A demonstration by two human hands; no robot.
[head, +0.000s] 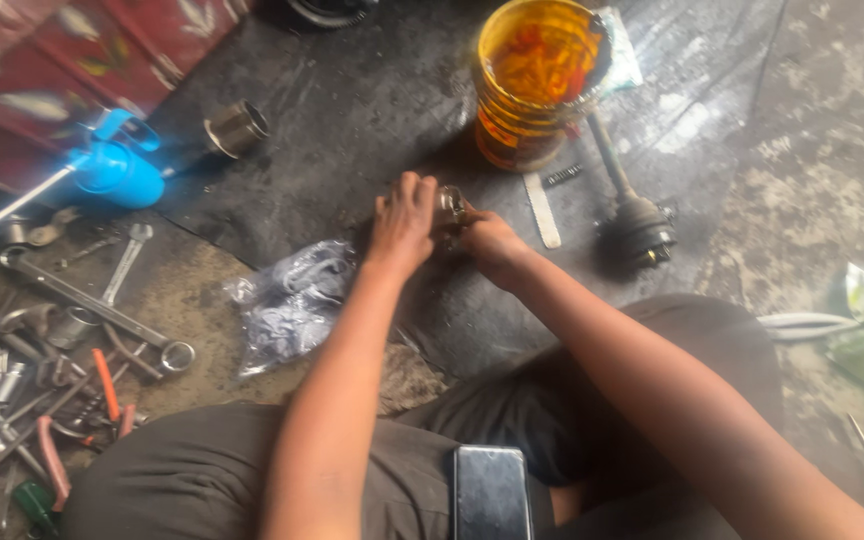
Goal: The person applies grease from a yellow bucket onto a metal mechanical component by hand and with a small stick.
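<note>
Just below the orange bucket, both hands meet on a small metal part; the left hand curls closed over its near side; the right hand pinches it with bent fingers. A black rubber mat lies beneath; a clear plastic bag sits left of the bucket, nearer the knees.

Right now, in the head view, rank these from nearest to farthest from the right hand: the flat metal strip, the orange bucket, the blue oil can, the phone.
1. Flat metal strip: just right of the right hand.
2. Orange bucket: above it, slightly right.
3. Phone: on the lap, near the bottom edge.
4. Blue oil can: far left.
</note>
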